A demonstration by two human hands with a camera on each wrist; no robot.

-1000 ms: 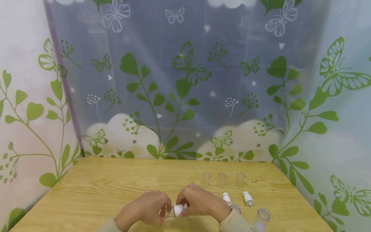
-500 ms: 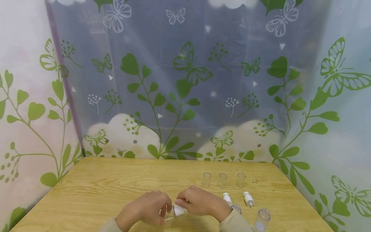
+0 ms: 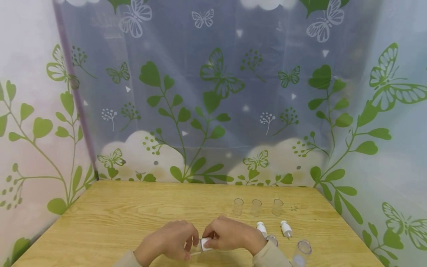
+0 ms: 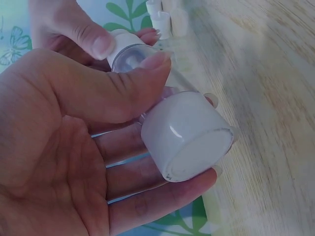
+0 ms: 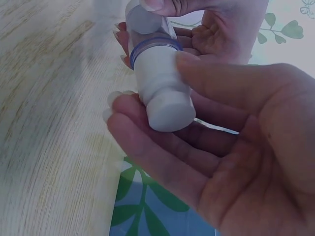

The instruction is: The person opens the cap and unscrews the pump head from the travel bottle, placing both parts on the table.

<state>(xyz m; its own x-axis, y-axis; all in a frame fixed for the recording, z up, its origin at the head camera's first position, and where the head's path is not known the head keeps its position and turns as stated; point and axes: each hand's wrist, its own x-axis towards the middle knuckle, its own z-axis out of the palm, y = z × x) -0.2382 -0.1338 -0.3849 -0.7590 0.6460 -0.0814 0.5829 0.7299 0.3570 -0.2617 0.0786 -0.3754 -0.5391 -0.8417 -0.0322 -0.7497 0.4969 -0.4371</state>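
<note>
A small clear bottle with a white base (image 4: 187,135) is held between my two hands, low in the middle of the head view. My left hand (image 3: 171,239) grips its clear body, thumb on one side and fingers beneath. My right hand (image 3: 230,233) holds the white pump top (image 5: 160,71) at the other end, its thumb against the side and its fingers curled under. The top sits in the bottle's mouth, against a bluish rim (image 5: 156,43). In the head view the fingers hide most of the bottle.
Three clear cylinders, one of them a clear cap (image 3: 256,207), stand in a row at the back right. Two white pump tops (image 3: 285,228) lie in front of them. A clear bottle (image 3: 301,254) stands nearer, beside a partly hidden clear piece (image 3: 272,240). Patterned curtains (image 3: 213,111) surround the table.
The right thumb and fingers loosened and drew back from the white pump top, then closed on it again. The left hand has kept its hold, almost still.
</note>
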